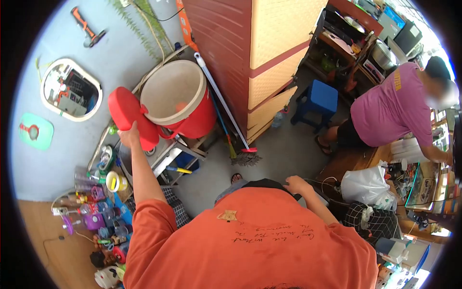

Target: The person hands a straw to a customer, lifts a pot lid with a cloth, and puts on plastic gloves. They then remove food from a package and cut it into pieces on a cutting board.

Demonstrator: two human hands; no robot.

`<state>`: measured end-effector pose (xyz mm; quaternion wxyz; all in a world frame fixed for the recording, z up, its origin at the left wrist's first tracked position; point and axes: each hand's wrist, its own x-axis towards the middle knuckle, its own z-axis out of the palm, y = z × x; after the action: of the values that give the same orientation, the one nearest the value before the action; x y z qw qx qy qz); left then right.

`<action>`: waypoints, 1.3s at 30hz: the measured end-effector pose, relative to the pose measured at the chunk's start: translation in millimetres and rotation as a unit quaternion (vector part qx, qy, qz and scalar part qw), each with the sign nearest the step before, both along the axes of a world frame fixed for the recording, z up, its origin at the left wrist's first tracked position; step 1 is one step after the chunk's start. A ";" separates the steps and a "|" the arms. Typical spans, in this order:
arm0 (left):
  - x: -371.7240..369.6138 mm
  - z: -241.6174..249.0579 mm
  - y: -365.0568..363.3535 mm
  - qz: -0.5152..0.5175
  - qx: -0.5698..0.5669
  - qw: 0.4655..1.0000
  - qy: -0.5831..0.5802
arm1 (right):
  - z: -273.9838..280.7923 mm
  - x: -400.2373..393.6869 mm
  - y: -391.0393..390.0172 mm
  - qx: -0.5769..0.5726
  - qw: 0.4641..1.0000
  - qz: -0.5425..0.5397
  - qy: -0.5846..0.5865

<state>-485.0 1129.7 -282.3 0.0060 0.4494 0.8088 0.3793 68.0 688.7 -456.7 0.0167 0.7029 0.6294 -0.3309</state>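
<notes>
You can pass over open floor [284,154] between the tall cabinet [219,38] and the blue stool [318,98]. On the left, the red lid [132,115] and the bucket [180,98] block your reach to the wall [122,62], and a mop [222,102] narrows the gap beside the cabinet; a white bag [365,188] bounds the right.

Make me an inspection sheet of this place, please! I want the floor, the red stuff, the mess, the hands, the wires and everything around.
Surface: grey floor; mop head resting on it.
Job's things: red lid, held tilted beside the open red bucket.
Clutter: cups and bottles crowded together; white bag.
Hands: left hand grips the red lid; right hand, nothing seen in it.
Cables: dark cord, upper wall.
Surroundings: blue stool, mirror, co-worker in purple.
</notes>
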 end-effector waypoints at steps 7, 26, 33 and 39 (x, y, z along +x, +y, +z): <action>111.5 26.6 -27.3 -0.178 0.151 0.939 0.254 | 8.4 10.1 34.0 -0.052 0.992 -0.111 0.033; 150.6 -84.4 1.7 -0.115 0.316 0.658 -0.674 | 18.8 266.2 147.3 -0.044 0.995 -0.090 0.019; 160.3 -138.7 38.1 -0.010 0.090 0.761 -0.643 | 56.6 442.2 175.6 -0.019 0.985 -0.167 -0.025; 163.5 -118.9 41.0 -0.067 -0.087 0.757 -0.644 | 84.5 517.6 197.5 -0.046 0.981 -0.187 -0.026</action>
<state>-321.5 1170.8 -401.2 0.5898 0.1499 0.6113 0.5059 585.7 886.2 -372.2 0.0033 0.8148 0.4707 -0.3386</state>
